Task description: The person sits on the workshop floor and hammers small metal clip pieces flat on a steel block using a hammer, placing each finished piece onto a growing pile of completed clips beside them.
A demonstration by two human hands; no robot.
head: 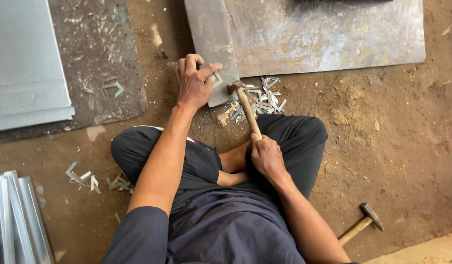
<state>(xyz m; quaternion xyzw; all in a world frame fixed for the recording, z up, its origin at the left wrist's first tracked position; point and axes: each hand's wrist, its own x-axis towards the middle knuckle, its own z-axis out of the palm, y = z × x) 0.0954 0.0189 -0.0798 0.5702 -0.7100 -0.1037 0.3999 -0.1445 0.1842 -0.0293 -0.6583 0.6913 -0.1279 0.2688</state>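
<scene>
We pin a small metal bracket (pixel 216 78) on the steel plate's (pixel 213 44) near edge with our left hand (pixel 192 83); our right hand (pixel 266 155) grips the hammer (pixel 245 103), mid-strike. Next needs a square blow.

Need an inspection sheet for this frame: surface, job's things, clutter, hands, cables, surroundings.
Surface: bare dirt floor; a worn steel plate lies flat on it, with a narrower steel strip along its left edge.
Job's things: wooden-handled hammer, head down at the strip's near corner; small bent metal piece on the strip.
Clutter: pile of small metal offcuts beside the hammer head; more offcuts by the left knee; a second hammer lying on the dirt.
Hands: left hand presses the bent piece down; right hand grips the hammer handle.
Cables: nothing seen.
Surroundings: grey sheet metal on a dark mat; folded metal channels at lower left.
</scene>
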